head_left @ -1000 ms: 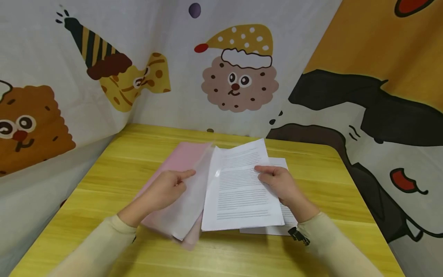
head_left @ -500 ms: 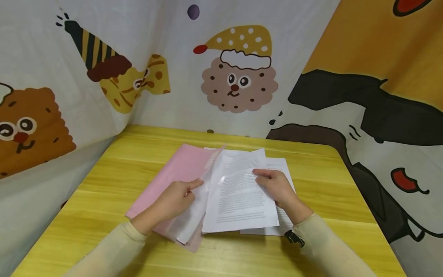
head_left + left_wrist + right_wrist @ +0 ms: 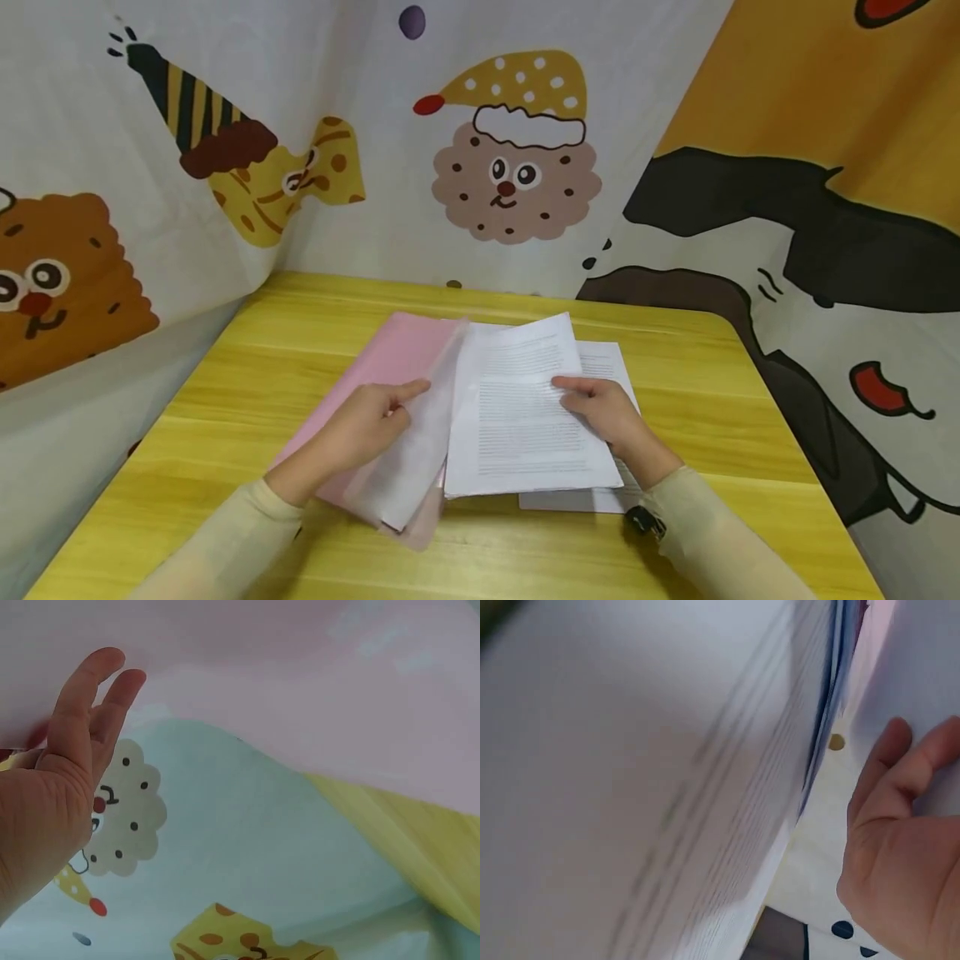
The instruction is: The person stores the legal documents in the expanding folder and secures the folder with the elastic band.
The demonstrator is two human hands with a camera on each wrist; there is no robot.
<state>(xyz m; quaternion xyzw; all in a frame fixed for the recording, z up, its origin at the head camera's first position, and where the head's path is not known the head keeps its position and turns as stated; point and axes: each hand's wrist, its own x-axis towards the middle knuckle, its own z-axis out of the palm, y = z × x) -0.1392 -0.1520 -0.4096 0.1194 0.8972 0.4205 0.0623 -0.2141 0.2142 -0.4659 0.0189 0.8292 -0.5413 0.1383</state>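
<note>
1. On the yellow table [image 3: 225,375], near its middle, a pink folder [image 3: 393,354] lies slanted, its translucent cover partly raised.
2. Left hand [image 3: 360,425]: index finger extended, thumb close beneath it, pinching the folder's cover edge; the left wrist view shows other fingers loosely bent.
3. Right hand [image 3: 611,414]: thumb and index finger pinch the right edge of printed sheets [image 3: 517,392], which stand tilted just beside the folder. Exact sheet count cannot be told.
4. Another printed paper [image 3: 606,360] lies on the table, partly covered by those sheets.
5. Behind the table hangs a white cloth [image 3: 337,50] bearing cartoon figures.
</note>
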